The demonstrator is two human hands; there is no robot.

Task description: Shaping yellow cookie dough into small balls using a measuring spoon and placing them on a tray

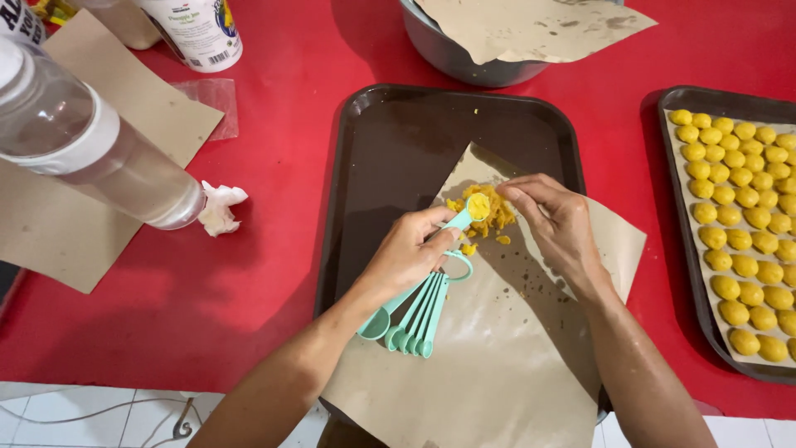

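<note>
My left hand point(408, 253) grips a set of mint-green measuring spoons point(419, 311) on a ring. One small spoon point(475, 207) points up and is filled with yellow paste. Its bowl rests at a heap of yellow-orange paste point(496, 211) on brown paper point(497, 348). My right hand point(557, 220) hovers over the heap, its fingertips touching the paste by the spoon. The paper lies across a dark brown tray point(390, 149) on a red table point(274, 207).
At the right, a second dark tray point(705, 274) holds several rows of yellow balls point(746, 207) on paper. A grey metal bowl point(464, 58) covered with brown paper stands behind. At the left lie a clear bottle point(91, 141), a crumpled tissue point(220, 207), a white jar point(199, 33) and brown paper.
</note>
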